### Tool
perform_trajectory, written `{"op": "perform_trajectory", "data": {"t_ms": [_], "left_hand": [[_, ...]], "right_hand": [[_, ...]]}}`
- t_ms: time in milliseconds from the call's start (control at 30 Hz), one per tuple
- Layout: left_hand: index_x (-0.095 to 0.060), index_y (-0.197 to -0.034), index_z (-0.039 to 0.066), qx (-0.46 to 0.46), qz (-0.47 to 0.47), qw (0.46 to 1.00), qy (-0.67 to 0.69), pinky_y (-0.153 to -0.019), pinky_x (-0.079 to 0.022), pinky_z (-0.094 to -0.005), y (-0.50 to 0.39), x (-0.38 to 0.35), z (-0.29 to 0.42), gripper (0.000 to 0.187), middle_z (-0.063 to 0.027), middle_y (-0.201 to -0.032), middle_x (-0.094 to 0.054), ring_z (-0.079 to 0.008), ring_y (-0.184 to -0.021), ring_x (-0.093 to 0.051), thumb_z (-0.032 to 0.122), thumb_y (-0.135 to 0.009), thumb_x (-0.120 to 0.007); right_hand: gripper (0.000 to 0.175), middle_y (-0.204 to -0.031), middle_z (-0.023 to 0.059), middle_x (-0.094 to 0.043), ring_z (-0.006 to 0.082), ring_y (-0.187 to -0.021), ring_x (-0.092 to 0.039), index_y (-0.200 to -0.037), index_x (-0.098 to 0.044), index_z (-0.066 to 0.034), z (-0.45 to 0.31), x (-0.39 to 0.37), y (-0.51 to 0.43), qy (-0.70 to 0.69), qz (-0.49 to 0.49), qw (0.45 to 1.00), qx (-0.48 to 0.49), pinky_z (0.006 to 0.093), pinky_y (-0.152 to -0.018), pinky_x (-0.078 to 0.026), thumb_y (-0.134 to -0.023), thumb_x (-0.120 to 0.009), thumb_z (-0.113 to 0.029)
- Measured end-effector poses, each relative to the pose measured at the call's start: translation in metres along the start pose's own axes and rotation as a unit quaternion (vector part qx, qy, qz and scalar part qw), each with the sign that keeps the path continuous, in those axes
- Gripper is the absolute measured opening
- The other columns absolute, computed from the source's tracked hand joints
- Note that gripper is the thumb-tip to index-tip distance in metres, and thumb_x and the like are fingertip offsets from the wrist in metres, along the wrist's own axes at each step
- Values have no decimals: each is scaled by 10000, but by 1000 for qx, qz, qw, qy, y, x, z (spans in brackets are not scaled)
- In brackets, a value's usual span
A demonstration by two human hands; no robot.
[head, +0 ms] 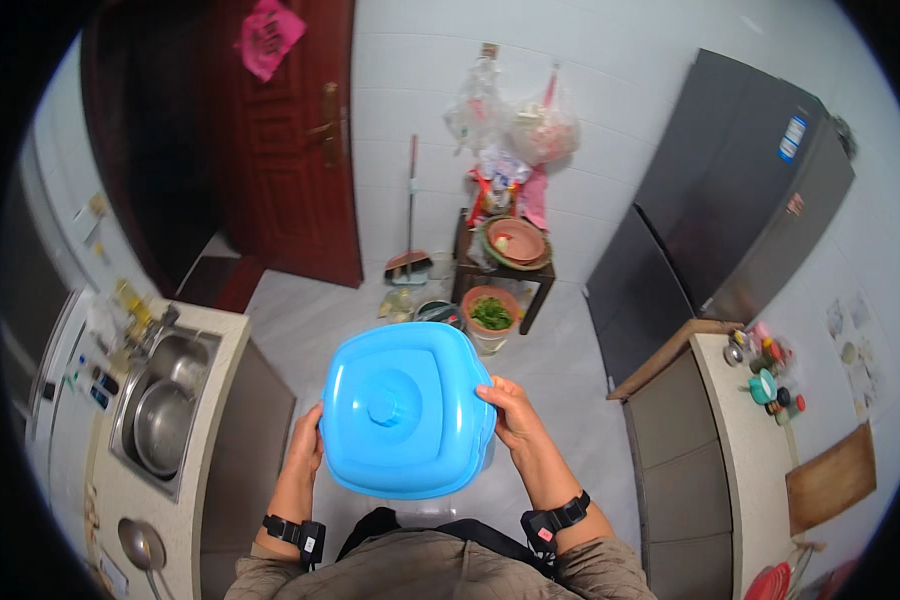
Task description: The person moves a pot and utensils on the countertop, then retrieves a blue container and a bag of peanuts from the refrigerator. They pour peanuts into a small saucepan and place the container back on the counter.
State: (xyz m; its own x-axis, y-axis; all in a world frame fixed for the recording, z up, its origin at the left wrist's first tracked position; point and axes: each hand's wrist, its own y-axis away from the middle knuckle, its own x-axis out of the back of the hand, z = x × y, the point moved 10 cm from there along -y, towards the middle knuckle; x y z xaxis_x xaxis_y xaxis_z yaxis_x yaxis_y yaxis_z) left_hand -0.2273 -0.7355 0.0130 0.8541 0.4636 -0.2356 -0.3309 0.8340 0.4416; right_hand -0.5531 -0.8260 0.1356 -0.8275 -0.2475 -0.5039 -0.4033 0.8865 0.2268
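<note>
A blue plastic container with a square, round-cornered lid point(420, 450) is held in front of my body, above the tiled floor. A round knob point(384, 409) rises from the middle of the lid. My left hand point(305, 442) grips the container's left side, its fingers mostly hidden. On the opposite side my right hand point(511, 409) holds the rim, thumb on top of the edge and fingers beneath. The lid hides whatever is inside.
Left is a counter with a steel sink point(206, 360) holding a metal basin point(163, 427), and a ladle point(141, 544). Ahead stand a small table point(541, 279), a basket of greens point(490, 311) and a broom point(410, 202). A refrigerator point(705, 180) and a second counter point(750, 465) are right. A red door point(292, 172) stands left.
</note>
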Motion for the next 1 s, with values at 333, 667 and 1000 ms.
{"op": "perform_trajectory", "data": {"t_ms": [333, 667, 1000], "left_hand": [[-623, -833, 55, 64, -173, 973, -139, -357, -223, -258, -155, -241, -54, 370, 21, -550, -466, -83, -393, -348, 410, -907, -548], [-610, -993, 27, 215, -203, 929, -224, -600, -528, -309, -284, -403, -158, 359, -87, -855, -643, -199, -708, -635, 368, -925, -521], [-624, -1010, 47, 206, -252, 904, -276, -632, -539, -318, -361, -582, -201, 268, -83, -878, -670, -185, -734, -655, 270, -864, -651]], "right_hand": [[181, -776, 50, -629, 116, -636, -585, -834, -606, -37, -78, 205, -32, -28, 205, 976, 74, 245, -603, -485, -762, -719, -159], [167, -731, 30, -595, 149, -624, -555, -773, -584, -66, -123, 415, -87, -38, 378, 919, 104, 287, -586, -455, -742, -720, -159], [198, -600, 23, -530, 143, -446, -456, -707, -557, -105, -175, 657, -176, -41, 509, 859, 35, 268, -383, -323, -707, -742, -173]]}}
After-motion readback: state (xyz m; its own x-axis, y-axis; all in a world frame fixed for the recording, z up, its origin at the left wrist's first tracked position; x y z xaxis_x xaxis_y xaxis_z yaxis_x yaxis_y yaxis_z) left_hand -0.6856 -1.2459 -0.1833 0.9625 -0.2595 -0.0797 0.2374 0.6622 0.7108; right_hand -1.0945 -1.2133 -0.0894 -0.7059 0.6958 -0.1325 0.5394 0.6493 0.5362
